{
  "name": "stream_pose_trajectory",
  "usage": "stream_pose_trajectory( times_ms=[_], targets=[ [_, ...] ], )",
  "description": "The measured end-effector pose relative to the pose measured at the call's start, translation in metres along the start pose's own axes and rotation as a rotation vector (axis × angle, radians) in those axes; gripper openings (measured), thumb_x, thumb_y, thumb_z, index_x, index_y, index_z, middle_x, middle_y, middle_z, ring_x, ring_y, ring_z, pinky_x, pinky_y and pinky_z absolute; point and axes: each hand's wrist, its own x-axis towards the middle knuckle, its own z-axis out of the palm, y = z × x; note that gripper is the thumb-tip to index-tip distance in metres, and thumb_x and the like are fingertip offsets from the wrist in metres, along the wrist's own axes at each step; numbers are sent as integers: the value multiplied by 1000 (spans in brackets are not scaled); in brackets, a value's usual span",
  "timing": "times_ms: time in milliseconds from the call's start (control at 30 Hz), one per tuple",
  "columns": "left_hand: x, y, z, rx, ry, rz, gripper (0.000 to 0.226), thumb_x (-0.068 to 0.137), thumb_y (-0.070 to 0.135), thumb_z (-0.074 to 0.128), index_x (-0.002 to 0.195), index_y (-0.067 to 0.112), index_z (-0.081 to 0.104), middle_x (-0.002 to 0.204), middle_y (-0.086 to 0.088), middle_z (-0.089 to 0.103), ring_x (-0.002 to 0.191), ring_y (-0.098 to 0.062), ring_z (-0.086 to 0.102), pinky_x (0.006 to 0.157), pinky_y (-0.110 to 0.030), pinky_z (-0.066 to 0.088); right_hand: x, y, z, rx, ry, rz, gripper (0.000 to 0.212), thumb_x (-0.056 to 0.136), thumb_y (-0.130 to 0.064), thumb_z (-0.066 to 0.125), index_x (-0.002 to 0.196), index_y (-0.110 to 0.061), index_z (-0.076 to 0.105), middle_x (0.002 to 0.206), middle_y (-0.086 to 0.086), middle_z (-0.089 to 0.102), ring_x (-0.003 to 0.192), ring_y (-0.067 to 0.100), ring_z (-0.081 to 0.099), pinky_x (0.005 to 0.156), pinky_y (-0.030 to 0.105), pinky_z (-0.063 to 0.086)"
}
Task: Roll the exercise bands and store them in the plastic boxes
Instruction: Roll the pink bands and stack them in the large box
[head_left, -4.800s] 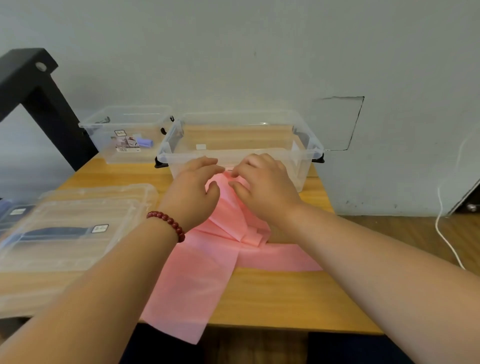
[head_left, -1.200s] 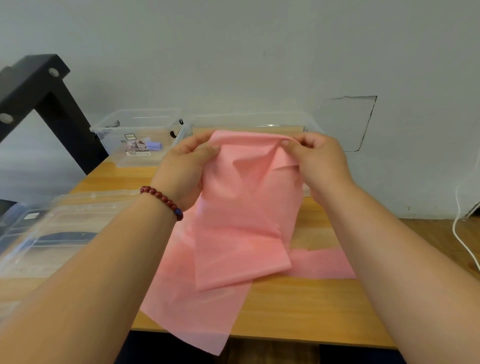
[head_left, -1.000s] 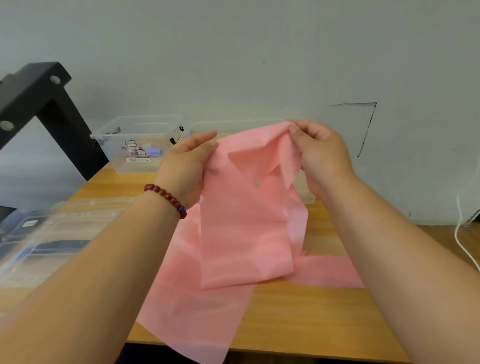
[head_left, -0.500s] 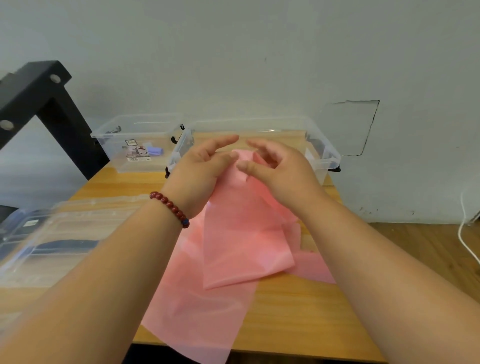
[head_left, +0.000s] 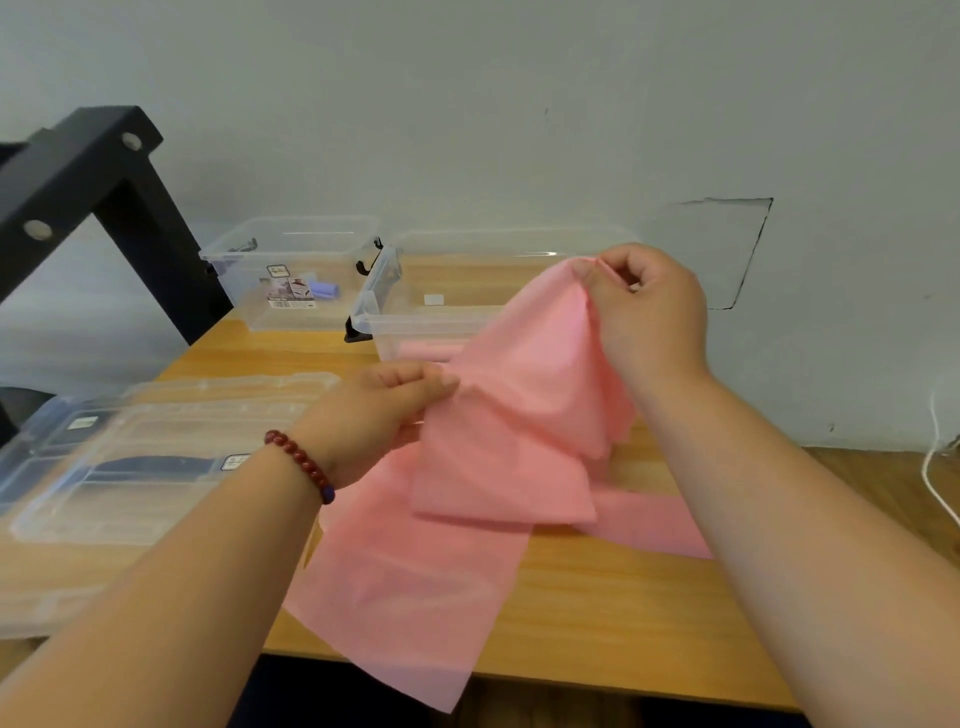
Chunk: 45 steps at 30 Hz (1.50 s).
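The right hand (head_left: 649, 312) fingers pinch the top end of the pink band (head_left: 498, 452) at centre right, the left hand (head_left: 374, 410) fingers pinch its left edge mid-frame, and its tail overhangs the near edge of the surface (head_left: 597, 613) at the bottom.

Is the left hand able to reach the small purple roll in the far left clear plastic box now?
Probably yes: the small purple roll lies in a lidless-looking clear plastic box, nothing between; but the left hand pinches the pink exercise band and must release it first.
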Motion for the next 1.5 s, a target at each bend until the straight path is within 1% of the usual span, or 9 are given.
stream_pose_trajectory(
  times_ms=[200, 333, 467, 700, 1000, 1200, 1333, 1400, 1500],
  targets=[
    [1, 24, 9, 189, 87, 140, 19, 94, 30, 58, 85, 16, 67, 61, 5, 54, 51, -8, 43, 48, -18, 35, -20, -10, 13, 32, -316, -104, 38, 83, -34, 73, 119, -27, 64, 110, -21, 57, 104, 0, 54, 85, 2, 36],
    [3, 40, 14, 216, 74, 219, 24, 95, 30, 57, 84, 14, 71, 67, 0, 64, 56, -12, 53, 52, -25, 40, -30, -14, 20, 104, -694, 63, 31, 83, -39, 71, 113, -29, 69, 100, -7, 70, 94, -1, 59, 85, 18, 44],
    [-1, 41, 6, 256, 18, 134, 28, 77, 44, 64, 63, 21, 68, 56, 7, 59, 49, -6, 52, 50, -18, 44, -24, -9, 14, 144, -475, 111, 20, 84, -29, 73, 67, -22, 66, 64, -9, 58, 61, 3, 49, 58, 19, 38],
    [-2, 25, -26, 218, 17, -9, 7, 79, 20, 68, 80, 13, 68, 76, 0, 72, 75, -10, 67, 83, -27, 51, -6, 4, -5, 130, -87, 107, 25, 92, -25, 63, 82, -3, 66, 75, 1, 58, 68, 11, 49, 63, 26, 39],
    [10, 13, -11, 520, 30, 23, 22, 84, 41, 69, 100, 25, 69, 104, 8, 72, 97, -8, 67, 94, -36, 52, -26, 8, 13, -173, -281, -107, 6, 86, -28, 70, 89, -28, 65, 96, -12, 64, 86, 8, 58, 70, 13, 40],
    [12, -15, -12, 713, 98, -87, 55, 81, 44, 73, 131, 26, 56, 117, 12, 60, 108, -10, 57, 100, -34, 46, -50, 21, 27, -184, -594, -79, 38, 79, -37, 76, 113, -22, 69, 116, -8, 65, 108, 7, 56, 91, 18, 39],
    [10, -20, -13, 716, 134, -86, 52, 83, 30, 74, 131, 20, 55, 101, 13, 65, 94, -8, 58, 84, -24, 43, -63, 37, 45, -560, -790, -166, 63, 85, -47, 67, 141, -26, 47, 144, -1, 49, 132, 21, 42, 109, 34, 33],
    [9, -23, -14, 772, 128, -88, 54, 82, 32, 75, 131, 20, 55, 102, 13, 63, 92, -7, 57, 83, -23, 41, -62, 44, 52, -702, -783, -160, 50, 87, -41, 65, 134, -29, 55, 135, 1, 56, 125, 25, 47, 103, 37, 37],
    [6, -26, -16, 824, 117, -136, 48, 81, 40, 74, 124, 23, 59, 109, 10, 59, 100, -11, 56, 89, -26, 42, -56, 45, 52, -579, -640, -139, 16, 88, -22, 61, 75, -28, 68, 82, 0, 64, 85, 24, 58, 72, 33, 42]
  ],
)
